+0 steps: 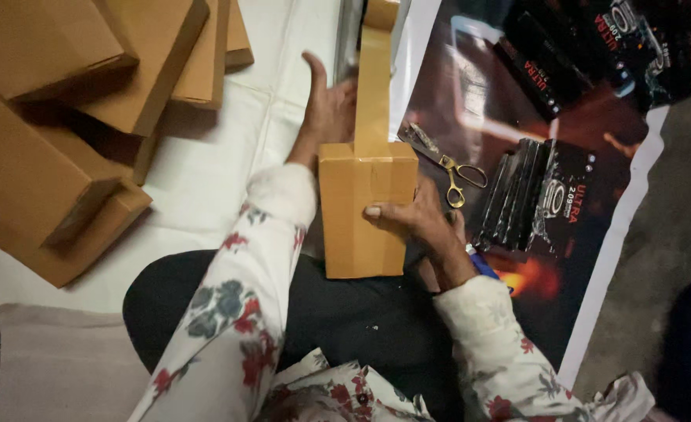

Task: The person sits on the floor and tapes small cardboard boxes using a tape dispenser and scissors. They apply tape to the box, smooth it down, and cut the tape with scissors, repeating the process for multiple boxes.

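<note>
The left hand (326, 105) reaches forward, palm open, thumb raised. The right hand (416, 215) is drawn close to the lap, fingers curled in a clasping grip.

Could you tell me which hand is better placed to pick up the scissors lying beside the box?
The right hand, probably. It grips the small brown cardboard box on the side where the gold-handled scissors lie on the dark printed sheet. The left hand is raised beyond the brown tape strip, farther away.

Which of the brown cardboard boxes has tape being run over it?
The upright box on the person's lap, gripped by the right hand, with a tape strip rising from its top. The stacked boxes lie untouched at left.
</note>
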